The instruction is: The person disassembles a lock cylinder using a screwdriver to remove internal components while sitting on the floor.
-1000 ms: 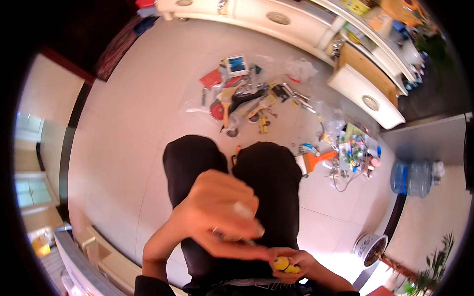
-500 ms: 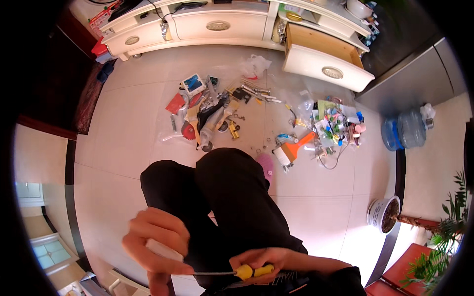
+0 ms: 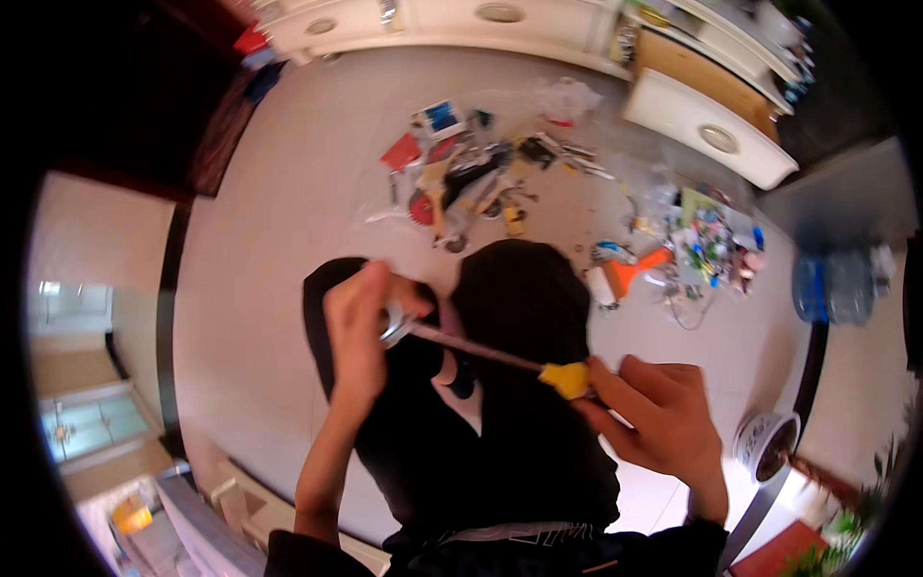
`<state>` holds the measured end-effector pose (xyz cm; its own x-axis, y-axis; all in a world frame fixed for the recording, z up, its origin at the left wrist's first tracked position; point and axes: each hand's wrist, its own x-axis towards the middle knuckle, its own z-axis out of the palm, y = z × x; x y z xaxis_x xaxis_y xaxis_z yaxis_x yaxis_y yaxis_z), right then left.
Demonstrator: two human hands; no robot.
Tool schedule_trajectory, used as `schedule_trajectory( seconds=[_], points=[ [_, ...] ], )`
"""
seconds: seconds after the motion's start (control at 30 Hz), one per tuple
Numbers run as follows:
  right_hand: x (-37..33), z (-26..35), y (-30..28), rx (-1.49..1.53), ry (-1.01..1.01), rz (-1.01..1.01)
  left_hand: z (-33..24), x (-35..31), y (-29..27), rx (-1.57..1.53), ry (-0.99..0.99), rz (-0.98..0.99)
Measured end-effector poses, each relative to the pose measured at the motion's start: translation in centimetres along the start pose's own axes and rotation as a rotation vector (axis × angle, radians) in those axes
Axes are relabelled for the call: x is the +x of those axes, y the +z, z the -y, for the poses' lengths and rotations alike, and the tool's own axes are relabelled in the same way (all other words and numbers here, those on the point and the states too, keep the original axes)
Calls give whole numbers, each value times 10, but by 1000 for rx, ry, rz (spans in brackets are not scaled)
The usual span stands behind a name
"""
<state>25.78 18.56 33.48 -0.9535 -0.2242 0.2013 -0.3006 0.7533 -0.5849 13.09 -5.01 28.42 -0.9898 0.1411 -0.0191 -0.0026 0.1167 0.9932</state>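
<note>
A screwdriver (image 3: 565, 380) with a yellow handle and a long thin metal shaft lies slanted across the space above my thighs. My right hand (image 3: 663, 418) is closed round the end of its handle, fingers and thumb pinching it. Toward the shaft's far end, my left hand (image 3: 358, 327) is closed on a shiny, rounded silvery thing (image 3: 394, 327), smeared by motion. The shaft tip meets or passes beside that thing; which one I cannot tell. My knees are bent below both hands.
On the floor ahead lies a pile of mixed tools (image 3: 471, 178). Further right are an orange-handled brush (image 3: 635, 274) and a heap of small colourful parts (image 3: 711, 240). A white drawer (image 3: 711, 125) stands pulled out at the far right. A potted plant (image 3: 767, 447) and water jugs (image 3: 836, 288) stand rightward.
Both hands have risen away from my waist, the right one also moving right with the screwdriver. A silvery thing now shows in my left hand. The view has shifted too.
</note>
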Motion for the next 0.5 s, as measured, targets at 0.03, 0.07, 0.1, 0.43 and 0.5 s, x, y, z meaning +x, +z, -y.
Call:
schedule_trajectory(
  seconds=[0.03, 0.07, 0.1, 0.43, 0.5],
  points=[
    [0, 0, -1, -186, -49, -30, 5, 4, 4, 17, 72, 70],
    [-1, -2, 0, -300, -118, -54, 3, 6, 6, -67, 19, 111],
    [0, -7, 2, -413, -185, -83, 3, 4, 8, -233, -95, 99],
    [9, -16, 13, 418, 276, 168, 13, 14, 7, -92, 38, 167],
    [14, -19, 7, 651, 435, 282, 8, 10, 3, -71, -12, 170]
  ],
)
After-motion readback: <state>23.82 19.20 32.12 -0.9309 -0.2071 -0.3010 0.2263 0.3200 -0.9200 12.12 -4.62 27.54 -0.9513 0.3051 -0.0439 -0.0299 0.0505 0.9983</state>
